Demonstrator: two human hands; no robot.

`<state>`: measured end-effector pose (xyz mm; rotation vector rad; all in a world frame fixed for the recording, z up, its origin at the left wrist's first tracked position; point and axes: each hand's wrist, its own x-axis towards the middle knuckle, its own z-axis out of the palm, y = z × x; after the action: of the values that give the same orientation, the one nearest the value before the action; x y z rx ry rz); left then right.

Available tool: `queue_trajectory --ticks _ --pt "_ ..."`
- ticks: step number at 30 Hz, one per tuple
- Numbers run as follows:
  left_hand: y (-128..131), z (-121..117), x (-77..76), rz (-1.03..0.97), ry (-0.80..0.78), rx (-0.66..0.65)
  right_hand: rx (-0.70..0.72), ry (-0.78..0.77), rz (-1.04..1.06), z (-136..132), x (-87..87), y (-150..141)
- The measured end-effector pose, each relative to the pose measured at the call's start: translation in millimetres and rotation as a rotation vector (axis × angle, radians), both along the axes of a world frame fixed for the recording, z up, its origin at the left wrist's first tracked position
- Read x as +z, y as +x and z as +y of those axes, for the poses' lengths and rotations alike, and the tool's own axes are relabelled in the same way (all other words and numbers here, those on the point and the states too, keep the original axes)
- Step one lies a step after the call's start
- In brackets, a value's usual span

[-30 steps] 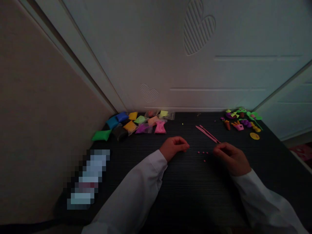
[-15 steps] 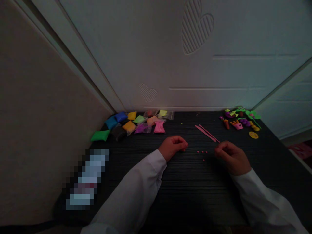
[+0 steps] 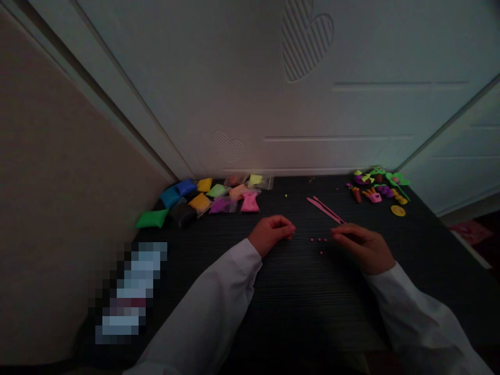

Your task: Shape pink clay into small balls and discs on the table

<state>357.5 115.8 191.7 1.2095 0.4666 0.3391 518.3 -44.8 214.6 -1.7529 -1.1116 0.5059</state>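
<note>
My left hand (image 3: 272,234) is closed in a pinch over the dark table (image 3: 289,302); whatever its fingertips hold is too small to make out. To the right, my right hand (image 3: 365,246) has thumb and fingertips drawn together, and I cannot make out anything between them. Several tiny pink clay balls (image 3: 319,240) lie on the table between the hands, one of them a little nearer to me. Just beyond my right hand rest two slim pink modelling tools (image 3: 325,210), side by side and slanting.
Bags of coloured clay (image 3: 200,202) lie in a cluster at the back left. Small finished clay figures (image 3: 373,196) and a yellow disc (image 3: 398,210) sit at the back right. A blurred-out phone-like object (image 3: 133,294) is at the left. A white panel (image 3: 242,94) rises behind the table.
The view has shifted slightly, so everything sits a bit further left. My right hand has moved a little towards the pink balls, its fingers straighter. My left hand keeps its pinch.
</note>
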Motion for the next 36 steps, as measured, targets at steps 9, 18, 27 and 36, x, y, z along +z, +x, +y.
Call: queue_trajectory --ticks 9,18,27,36 --pt "0.3 -0.2 2.2 0.011 0.003 0.016 0.216 -0.175 -0.089 -1.0 -1.7 4.5" --pt "-0.2 0.4 0.2 0.000 0.045 0.009 0.403 -0.239 -0.352 1.4 -12.1 3.8" --pt "0.3 -0.6 1.8 -0.002 0.034 0.014 0.456 -0.241 -0.431 2.5 -13.3 1.6" --pt "0.1 -0.2 -0.5 -0.019 0.018 0.014 0.258 -0.247 -0.252 -2.7 -3.6 -2.4"
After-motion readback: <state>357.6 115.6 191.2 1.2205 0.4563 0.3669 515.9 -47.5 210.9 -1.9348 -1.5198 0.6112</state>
